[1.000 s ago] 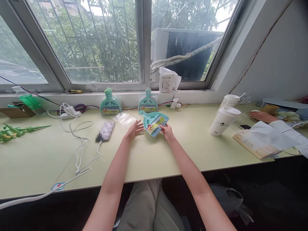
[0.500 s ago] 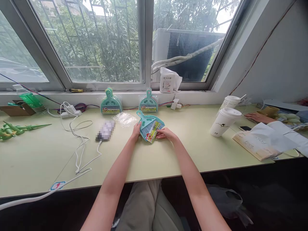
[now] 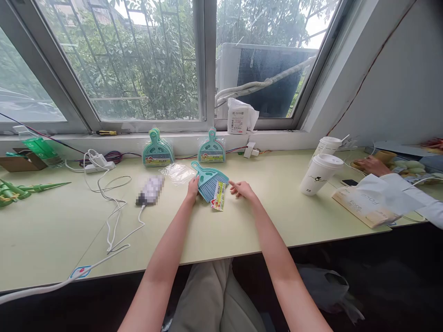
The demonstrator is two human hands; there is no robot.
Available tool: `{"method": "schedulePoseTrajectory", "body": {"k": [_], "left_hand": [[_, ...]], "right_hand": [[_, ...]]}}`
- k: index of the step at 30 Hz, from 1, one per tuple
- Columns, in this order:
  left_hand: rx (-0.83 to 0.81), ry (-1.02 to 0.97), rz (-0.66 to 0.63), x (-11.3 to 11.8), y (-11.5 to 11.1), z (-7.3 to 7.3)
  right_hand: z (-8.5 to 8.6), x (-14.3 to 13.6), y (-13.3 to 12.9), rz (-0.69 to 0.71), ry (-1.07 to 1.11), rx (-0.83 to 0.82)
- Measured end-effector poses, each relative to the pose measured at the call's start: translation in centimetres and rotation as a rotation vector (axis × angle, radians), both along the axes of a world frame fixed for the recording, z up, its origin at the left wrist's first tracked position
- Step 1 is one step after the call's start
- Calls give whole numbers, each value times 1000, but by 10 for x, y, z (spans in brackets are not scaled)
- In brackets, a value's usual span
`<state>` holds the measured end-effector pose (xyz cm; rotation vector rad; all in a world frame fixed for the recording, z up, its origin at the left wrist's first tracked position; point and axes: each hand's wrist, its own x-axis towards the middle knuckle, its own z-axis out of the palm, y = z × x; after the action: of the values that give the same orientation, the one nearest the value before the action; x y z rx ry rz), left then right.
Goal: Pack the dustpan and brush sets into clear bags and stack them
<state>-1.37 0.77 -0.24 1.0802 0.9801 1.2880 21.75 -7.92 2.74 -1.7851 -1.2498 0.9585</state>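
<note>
My left hand (image 3: 193, 189) is closed on the left edge of a teal mini dustpan (image 3: 205, 171), with a blue-bristled brush (image 3: 210, 184) lying in it. The dustpan is tilted above the table, its handle pointing up and left. A printed label card (image 3: 218, 196) hangs askew over the bristles at the lower right. My right hand (image 3: 242, 189) is at the dustpan's right corner, index finger stretched toward the rim and other fingers loosely bent; whether the fingertip touches cannot be made out. Crumpled clear plastic wrap (image 3: 179, 173) lies just left of the dustpan.
Two wrapped dustpan stacks (image 3: 158, 150) (image 3: 212, 148) lean at the windowsill. A blurred-out device (image 3: 150, 191) with a white cable (image 3: 114, 216) lies left. Paper cups (image 3: 320, 175) and a tissue pack (image 3: 367, 200) stand right, near another person's hand (image 3: 373, 165).
My right hand has let go of the label card and moved slightly right to the dustpan's corner. The card now hangs more upright and lower. The other person's hand has shifted.
</note>
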Motion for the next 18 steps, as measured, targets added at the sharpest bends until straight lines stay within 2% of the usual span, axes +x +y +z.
{"method": "schedulePoseTrajectory", "body": {"k": [2, 4, 7, 9, 13, 14, 16, 18], "left_hand": [[4, -7, 3, 1, -1, 0], [4, -13, 3, 1, -2, 1], [3, -7, 27, 0, -2, 2], [-4, 9, 74, -3, 0, 2], [-42, 52, 124, -6, 4, 2], [-44, 60, 115, -6, 4, 2], [-20, 68, 77, -4, 3, 1], [40, 84, 30, 1, 1, 1]], "right_hand": [[0, -17, -2, 100, -232, 12], [-1, -30, -2, 134, -395, 41], [-1, -29, -1, 138, -424, -2], [-1, -13, -1, 22, -341, -32], [-4, 31, -1, -520, 31, 118], [-5, 39, -1, -611, 152, 158], [-7, 45, -2, -632, 319, 177], [-7, 37, -1, -512, 279, 160]]}}
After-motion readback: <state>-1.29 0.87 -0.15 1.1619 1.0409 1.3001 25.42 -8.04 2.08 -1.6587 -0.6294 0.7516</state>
